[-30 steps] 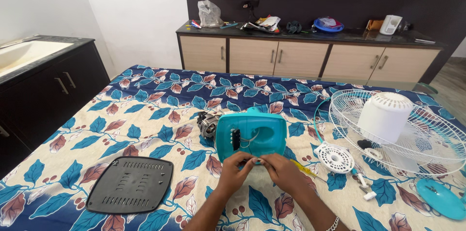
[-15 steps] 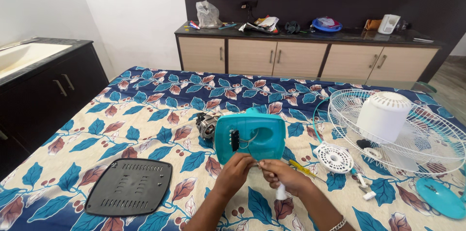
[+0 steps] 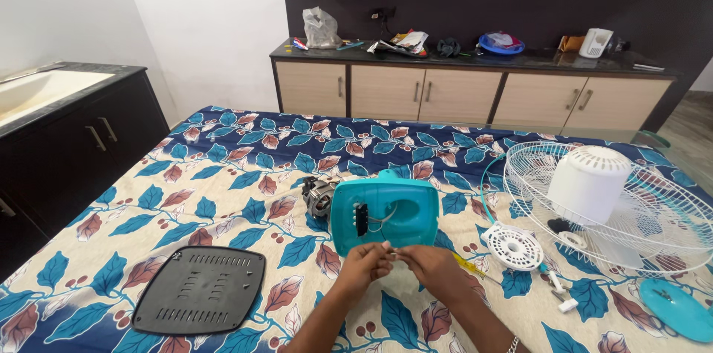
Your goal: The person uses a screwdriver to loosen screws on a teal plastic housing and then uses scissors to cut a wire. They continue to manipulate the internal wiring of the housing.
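A teal plastic fan housing with a switch block and thin wires stands on the leaf-patterned bedsheet, its motor behind it on the left. My left hand and my right hand meet just in front of the housing, fingertips pinched together on a small white wire end that leads from it. A yellow-handled screwdriver lies under my right hand.
A dark vented base plate lies at the front left. To the right are a white wire fan guard with a white motor cover on it, a small round white grille and a teal part. A cluttered cabinet stands behind.
My two hands have drawn closer together in front of the housing, and my right hand has lifted off the sheet toward the left hand. The housing has not moved.
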